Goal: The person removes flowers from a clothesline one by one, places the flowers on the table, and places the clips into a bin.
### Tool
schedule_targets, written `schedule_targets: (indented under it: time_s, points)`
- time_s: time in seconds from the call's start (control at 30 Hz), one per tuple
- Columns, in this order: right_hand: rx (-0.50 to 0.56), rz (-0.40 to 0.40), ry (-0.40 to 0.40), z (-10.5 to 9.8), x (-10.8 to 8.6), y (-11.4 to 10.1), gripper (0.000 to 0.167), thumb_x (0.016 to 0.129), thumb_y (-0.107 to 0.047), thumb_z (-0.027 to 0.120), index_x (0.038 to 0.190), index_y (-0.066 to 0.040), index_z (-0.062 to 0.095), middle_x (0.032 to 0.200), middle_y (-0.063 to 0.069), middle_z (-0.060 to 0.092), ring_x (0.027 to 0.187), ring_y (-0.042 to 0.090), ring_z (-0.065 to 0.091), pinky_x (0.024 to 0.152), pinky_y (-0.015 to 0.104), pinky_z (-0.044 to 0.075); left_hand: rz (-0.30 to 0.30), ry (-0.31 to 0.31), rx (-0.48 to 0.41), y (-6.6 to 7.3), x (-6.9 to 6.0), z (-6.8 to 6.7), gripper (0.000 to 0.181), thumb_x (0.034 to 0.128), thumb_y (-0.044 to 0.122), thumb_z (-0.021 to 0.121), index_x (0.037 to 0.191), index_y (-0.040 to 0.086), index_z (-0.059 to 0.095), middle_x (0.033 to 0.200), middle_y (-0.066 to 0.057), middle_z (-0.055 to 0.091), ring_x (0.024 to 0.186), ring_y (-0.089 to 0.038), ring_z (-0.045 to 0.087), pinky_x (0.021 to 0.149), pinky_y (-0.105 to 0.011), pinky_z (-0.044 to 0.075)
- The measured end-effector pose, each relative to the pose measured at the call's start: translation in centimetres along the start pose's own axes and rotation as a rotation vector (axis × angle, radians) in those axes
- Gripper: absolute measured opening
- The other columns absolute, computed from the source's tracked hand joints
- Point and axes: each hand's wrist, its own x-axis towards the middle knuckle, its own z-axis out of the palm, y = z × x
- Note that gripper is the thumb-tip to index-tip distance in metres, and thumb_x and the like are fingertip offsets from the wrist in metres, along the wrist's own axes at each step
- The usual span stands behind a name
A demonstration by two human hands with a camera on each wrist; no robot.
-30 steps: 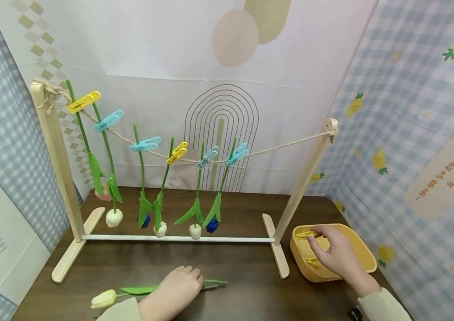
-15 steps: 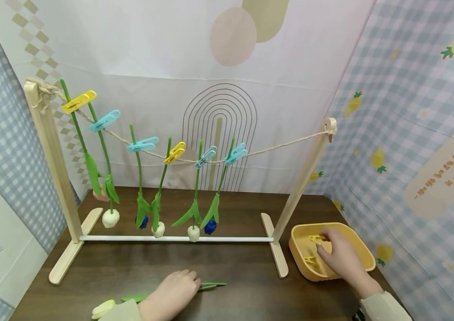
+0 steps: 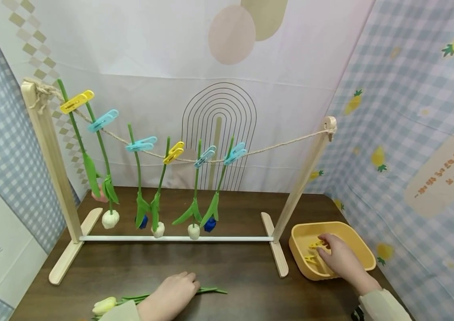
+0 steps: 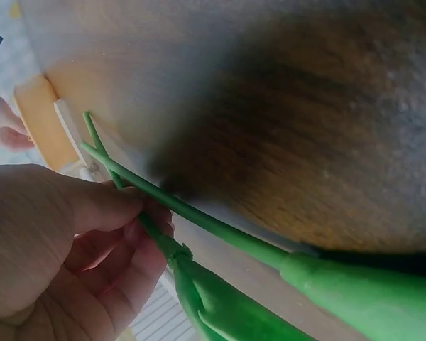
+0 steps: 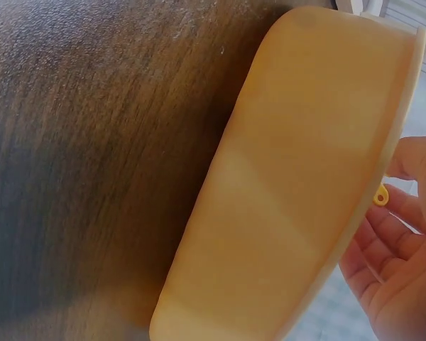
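The left hand (image 3: 172, 292) pinches a green flower stem (image 4: 150, 226) between thumb and fingers, low over the table's front. A second stem (image 4: 213, 226) crosses it. A pale yellow tulip head (image 3: 104, 306) lies left of that hand. Over the yellow basket (image 3: 297, 262) at the right, the right hand (image 3: 341, 258) reaches in and holds a yellow clothespin (image 3: 316, 244); its ringed end (image 5: 380, 195) shows between the fingers in the right wrist view. Another yellow clothespin (image 3: 311, 259) lies in the basket.
A wooden rack (image 3: 52, 156) with a white bottom bar (image 3: 227, 239) stands behind the hands. Its sagging rope (image 3: 279, 146) carries several upside-down tulips, held by blue (image 3: 142, 144) and yellow (image 3: 174, 152) clothespins. Patterned cloths hang behind and at both sides.
Inside the basket, the right hand has shifted slightly right and down, and the upper yellow clothespin has moved with it. The left hand has moved slightly left and down with the stems.
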Motion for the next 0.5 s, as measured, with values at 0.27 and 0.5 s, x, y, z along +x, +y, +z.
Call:
schedule_targets:
  time_s: [0.27, 0.5]
  points:
    - [-0.007, 0.005, 0.002, 0.28, -0.24, 0.14, 0.033, 0.084, -0.012, 0.073, 0.112, 0.004, 0.063, 0.102, 0.015, 0.064, 0.092, 0.034, 0.062, 0.078, 0.051, 0.051, -0.024, -0.063, -0.059, -0.05, 0.13, -0.08, 0.012, 0.0819, 0.000, 0.069, 0.084, 0.012, 0.069, 0.081, 0.001, 0.057, 0.078, -0.017, 0.061, 0.067, -0.034, 0.053]
    - [-0.008, 0.002, 0.013, 0.40, -0.19, -0.04, 0.033, 0.084, -0.011, 0.072, 0.112, 0.005, 0.062, 0.103, 0.017, 0.064, 0.093, 0.035, 0.062, 0.079, 0.052, 0.050, -0.028, -0.052, -0.070, -0.14, 0.04, -0.08, 0.012, 0.0816, -0.001, 0.068, 0.085, 0.011, 0.069, 0.081, 0.000, 0.057, 0.078, -0.018, 0.061, 0.067, -0.035, 0.054]
